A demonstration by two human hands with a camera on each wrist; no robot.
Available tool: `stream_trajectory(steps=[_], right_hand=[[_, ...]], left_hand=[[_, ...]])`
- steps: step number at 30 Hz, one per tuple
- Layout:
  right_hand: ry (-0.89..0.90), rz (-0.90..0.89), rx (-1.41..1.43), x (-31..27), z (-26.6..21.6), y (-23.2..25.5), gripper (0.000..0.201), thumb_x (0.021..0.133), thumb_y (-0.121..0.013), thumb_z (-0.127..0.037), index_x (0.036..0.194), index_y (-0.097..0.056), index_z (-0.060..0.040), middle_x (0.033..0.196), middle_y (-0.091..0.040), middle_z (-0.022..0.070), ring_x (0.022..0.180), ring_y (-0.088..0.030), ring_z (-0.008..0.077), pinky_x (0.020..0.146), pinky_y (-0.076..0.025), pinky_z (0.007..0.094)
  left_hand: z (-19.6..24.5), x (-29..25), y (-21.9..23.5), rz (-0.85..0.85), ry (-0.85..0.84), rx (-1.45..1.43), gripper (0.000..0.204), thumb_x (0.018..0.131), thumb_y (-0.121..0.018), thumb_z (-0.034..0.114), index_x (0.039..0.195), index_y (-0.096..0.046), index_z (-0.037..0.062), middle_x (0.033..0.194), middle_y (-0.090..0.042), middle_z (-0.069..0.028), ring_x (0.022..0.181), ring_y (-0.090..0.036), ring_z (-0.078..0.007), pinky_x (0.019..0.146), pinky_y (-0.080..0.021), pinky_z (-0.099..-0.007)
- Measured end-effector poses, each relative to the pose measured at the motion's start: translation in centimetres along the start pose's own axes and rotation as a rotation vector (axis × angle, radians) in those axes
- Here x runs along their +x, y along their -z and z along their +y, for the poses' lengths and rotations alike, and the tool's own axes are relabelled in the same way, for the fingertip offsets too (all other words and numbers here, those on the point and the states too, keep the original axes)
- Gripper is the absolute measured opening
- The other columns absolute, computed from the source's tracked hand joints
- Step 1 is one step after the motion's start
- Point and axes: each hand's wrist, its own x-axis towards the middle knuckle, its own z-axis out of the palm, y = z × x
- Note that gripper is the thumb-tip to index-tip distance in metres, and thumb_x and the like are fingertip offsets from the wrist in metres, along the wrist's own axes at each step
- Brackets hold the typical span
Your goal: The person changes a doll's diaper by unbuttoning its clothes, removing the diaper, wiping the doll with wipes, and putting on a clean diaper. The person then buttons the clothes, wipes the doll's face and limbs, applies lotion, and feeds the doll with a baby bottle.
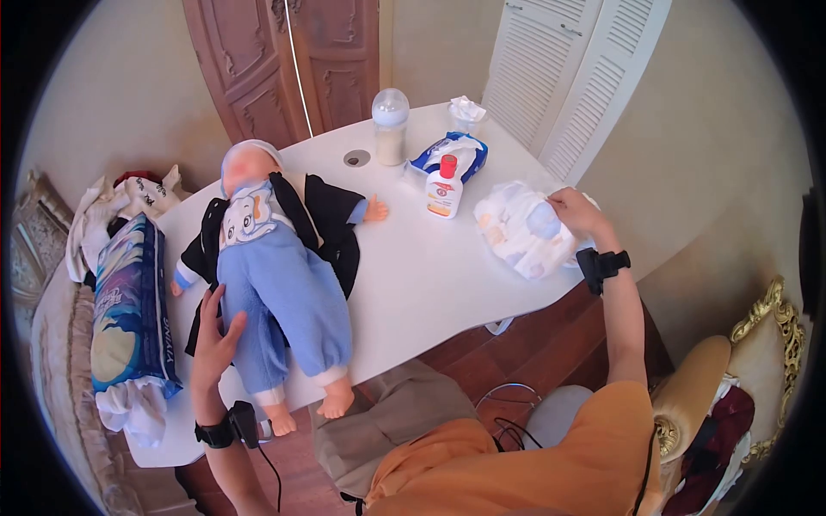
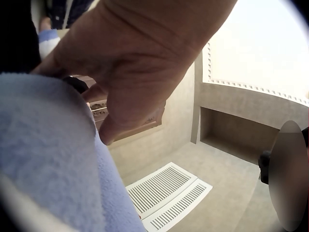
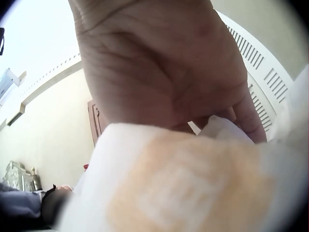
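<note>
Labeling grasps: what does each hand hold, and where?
Right hand grips the diaper at its far edge. Left hand rests open on the doll, on its blue trouser leg, holding nothing.

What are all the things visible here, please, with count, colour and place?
baby doll: 1, blue outfit over a black jacket, lying on its back on the table's left part
table: 1, white, centre
diaper: 1, white with pastel print, table's right edge
lotion bottle: 1, white with red cap, standing beside the wipes
wipes pack: 1, blue and white, far side of the table
baby bottle: 1, clear, far side of the table
diaper package: 1, blue, left of the table
louvred doors: white, behind, right
left hand: 1, resting on the doll's leg, fingers straight
right hand: 1, gripping the diaper
</note>
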Motion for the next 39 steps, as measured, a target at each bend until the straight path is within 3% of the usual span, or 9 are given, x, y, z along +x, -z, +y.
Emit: stream_trajectory(steps=[5,9,12,14,24,26,30,36,39], right_hand=[[0.11,-0.086,0.305,-0.2,-1.3,0.3,0.017,0.079,-0.051,-0.008,0.082,-0.057,0.0076,0.073,-0.061,0.0134,0.071,-0.057,0.0162,0.065,-0.043,0.03],[0.118,-0.077,0.658,-0.1,-2.7,-1.2,0.018,0.078,-0.052,-0.007,0.085,-0.057,0.0086,0.076,-0.062,0.013,0.071,-0.056,0.0155,0.065,-0.043,0.0289],[0.231,-0.203,0.509,0.4,-3.2,-1.5,0.019,0.078,-0.052,-0.008,0.085,-0.058,0.0088,0.075,-0.062,0.0148,0.071,-0.057,0.0164,0.065,-0.043,0.0293],[0.085,-0.159,0.386,1.1,-2.3,-1.7,0.02,0.078,-0.052,-0.009,0.085,-0.058,0.0086,0.075,-0.061,0.0172,0.072,-0.059,0.02,0.067,-0.044,0.0296],[0.112,-0.087,0.16,1.8,-2.3,-1.2,0.023,0.078,-0.054,-0.014,0.086,-0.059,0.0077,0.08,-0.062,0.0171,0.073,-0.059,0.0248,0.066,-0.044,0.0309],[0.128,-0.25,0.134,3.0,-1.4,-0.4,0.026,0.08,-0.053,-0.018,0.09,-0.059,0.0057,0.088,-0.062,0.0165,0.081,-0.059,0.0246,0.072,-0.044,0.0299],[0.272,-0.008,0.047,3.7,0.8,1.1,0.029,0.083,-0.052,-0.02,0.094,-0.057,0.0062,0.097,-0.059,0.0176,0.092,-0.056,0.0254,0.08,-0.042,0.0301],[0.382,0.036,0.11,-0.8,-10.6,4.0,0.027,0.083,-0.052,-0.016,0.097,-0.056,0.0071,0.099,-0.058,0.0189,0.096,-0.054,0.0265,0.084,-0.039,0.0306],[0.658,-0.005,0.124,-2.1,-17.5,2.4,0.027,0.081,-0.055,-0.016,0.095,-0.057,0.0065,0.103,-0.056,0.0182,0.097,-0.053,0.0278,0.084,-0.04,0.0312]], left_hand=[[0.1,0.1,-0.2,0.002,-0.002,-0.012,0.058,0.08,-0.058,0.03,0.128,-0.032,0.0091,0.135,-0.022,-0.0198,0.123,-0.029,-0.0278,0.096,-0.028,-0.037],[0.5,0.2,-0.5,0.008,-0.006,0.011,0.059,0.08,-0.058,0.03,0.128,-0.032,0.0082,0.134,-0.022,-0.0211,0.123,-0.027,-0.0278,0.097,-0.025,-0.0351],[0.4,0.2,-0.5,0.003,-0.003,-0.027,0.059,0.08,-0.058,0.029,0.128,-0.032,0.0075,0.134,-0.022,-0.0219,0.124,-0.025,-0.0276,0.098,-0.024,-0.034],[-0.1,0.2,-0.5,0.005,-0.011,-0.037,0.059,0.08,-0.059,0.029,0.128,-0.032,0.0071,0.134,-0.022,-0.0223,0.124,-0.025,-0.0276,0.098,-0.023,-0.0343],[-0.1,0.5,-0.6,0.01,-0.024,-0.03,0.061,0.078,-0.061,0.03,0.127,-0.033,0.0055,0.134,-0.023,-0.0225,0.124,-0.025,-0.029,0.099,-0.022,-0.0346],[-1.2,0.7,-0.8,0.041,-0.06,-0.007,0.063,0.077,-0.062,0.03,0.126,-0.034,0.0043,0.133,-0.025,-0.0234,0.123,-0.026,-0.0299,0.099,-0.023,-0.034],[0.0,0.2,-0.2,0.051,-0.023,-0.037,0.066,0.078,-0.059,0.037,0.126,-0.033,0.0017,0.132,-0.024,-0.0272,0.123,-0.028,-0.0315,0.094,-0.031,-0.034],[1.4,0.2,1.0,0.067,0.048,-0.092,0.066,0.078,-0.058,0.037,0.128,-0.031,0.0028,0.132,-0.022,-0.0266,0.112,-0.041,-0.0308,0.089,-0.038,-0.034],[0.0,1.4,0.8,0.111,-0.006,0.02,0.066,0.078,-0.058,0.037,0.128,-0.031,0.0047,0.13,-0.028,-0.023,0.103,-0.05,-0.0284,0.084,-0.042,-0.0336]])
